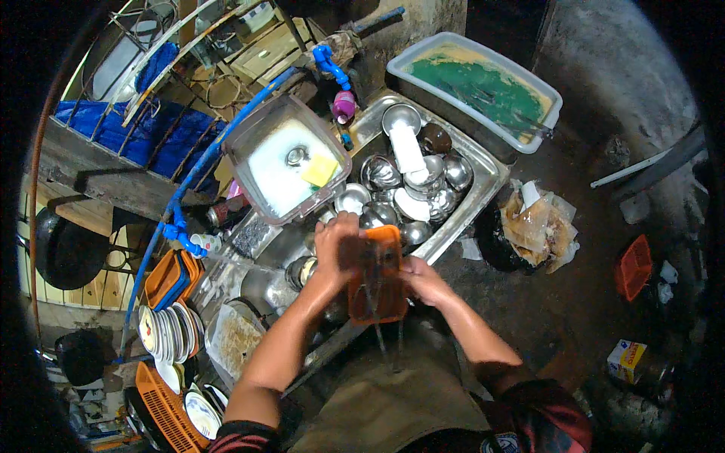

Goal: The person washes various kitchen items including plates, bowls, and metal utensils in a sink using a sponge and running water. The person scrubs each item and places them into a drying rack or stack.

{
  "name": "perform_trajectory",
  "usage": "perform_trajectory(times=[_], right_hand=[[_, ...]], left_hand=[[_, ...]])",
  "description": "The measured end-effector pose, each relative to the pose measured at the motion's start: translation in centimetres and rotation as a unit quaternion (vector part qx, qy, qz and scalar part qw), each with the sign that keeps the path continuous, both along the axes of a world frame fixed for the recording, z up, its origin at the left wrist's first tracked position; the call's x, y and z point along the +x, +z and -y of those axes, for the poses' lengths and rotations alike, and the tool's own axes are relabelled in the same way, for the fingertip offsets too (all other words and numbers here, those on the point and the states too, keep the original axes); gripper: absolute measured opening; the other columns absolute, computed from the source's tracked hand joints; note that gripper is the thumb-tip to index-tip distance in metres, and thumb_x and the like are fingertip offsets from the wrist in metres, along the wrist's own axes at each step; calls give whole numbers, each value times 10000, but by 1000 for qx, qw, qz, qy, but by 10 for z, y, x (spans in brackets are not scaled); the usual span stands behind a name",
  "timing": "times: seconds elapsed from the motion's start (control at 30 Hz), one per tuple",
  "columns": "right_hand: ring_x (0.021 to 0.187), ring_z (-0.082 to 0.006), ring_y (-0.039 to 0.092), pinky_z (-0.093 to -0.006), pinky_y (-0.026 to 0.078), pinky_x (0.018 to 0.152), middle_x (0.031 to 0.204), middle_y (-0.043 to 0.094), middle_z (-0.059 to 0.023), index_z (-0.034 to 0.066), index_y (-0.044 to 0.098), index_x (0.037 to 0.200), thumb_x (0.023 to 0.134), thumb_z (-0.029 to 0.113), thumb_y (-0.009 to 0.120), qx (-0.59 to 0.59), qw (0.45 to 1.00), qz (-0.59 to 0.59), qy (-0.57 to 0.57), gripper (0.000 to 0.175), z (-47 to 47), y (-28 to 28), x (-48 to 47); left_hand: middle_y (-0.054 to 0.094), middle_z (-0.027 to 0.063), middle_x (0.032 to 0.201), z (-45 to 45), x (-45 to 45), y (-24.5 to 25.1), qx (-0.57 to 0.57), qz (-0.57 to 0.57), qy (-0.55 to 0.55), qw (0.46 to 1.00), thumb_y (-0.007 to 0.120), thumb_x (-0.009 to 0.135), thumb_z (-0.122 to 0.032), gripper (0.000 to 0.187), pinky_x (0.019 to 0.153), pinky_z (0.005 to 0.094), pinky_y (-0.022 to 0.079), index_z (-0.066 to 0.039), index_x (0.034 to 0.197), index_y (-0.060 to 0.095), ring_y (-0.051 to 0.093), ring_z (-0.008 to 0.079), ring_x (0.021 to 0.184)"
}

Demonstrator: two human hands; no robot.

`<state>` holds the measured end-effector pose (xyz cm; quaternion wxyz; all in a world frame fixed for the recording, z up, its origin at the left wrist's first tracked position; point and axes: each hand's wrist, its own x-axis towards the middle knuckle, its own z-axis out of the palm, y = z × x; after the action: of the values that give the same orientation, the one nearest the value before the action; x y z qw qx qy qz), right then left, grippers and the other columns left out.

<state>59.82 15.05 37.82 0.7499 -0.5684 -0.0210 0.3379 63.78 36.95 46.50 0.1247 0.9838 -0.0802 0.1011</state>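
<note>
Both hands hold an orange plastic tray [378,303] upright over the near rim of a stainless steel sink [481,195]. My left hand [335,246] is at the tray's upper left, beside a dark, blurred patch on it. My right hand [423,280] grips its right edge. Metal bowls [380,171] and a white cup-like piece [406,148] fill the sink beyond the tray. Left of them, a clear plastic tub [272,212] holds white suds, a small round dish [296,156] and a yellow sponge [320,170].
A grey tub [473,102] of green liquid stands behind the sink. Blue pipe [226,133] runs along the left. Stacked plates [170,334], orange trays [164,274] and an orange basket [164,405] are at lower left. Right of the sink lies a heap of wet wrappers [538,229].
</note>
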Motion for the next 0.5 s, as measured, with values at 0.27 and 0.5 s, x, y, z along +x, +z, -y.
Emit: perform_trajectory(times=[0.27,0.5], right_hand=[[800,-128,640,-297,544,660,889,662,1,68,650,975,841,22,661,-146,974,41,-170,142,201,99,136],[845,-171,672,-379,556,735,955,702,-49,61,643,1016,841,46,623,-363,873,324,-11,176,272,249,383]], left_hand=[[544,217,753,-38,-57,111,-159,19,136,978,637,824,-64,151,624,502,426,10,772,517,556,439,678],[748,191,1019,-115,-232,13,-265,-112,285,914,667,791,23,119,843,349,526,15,745,558,718,292,957]])
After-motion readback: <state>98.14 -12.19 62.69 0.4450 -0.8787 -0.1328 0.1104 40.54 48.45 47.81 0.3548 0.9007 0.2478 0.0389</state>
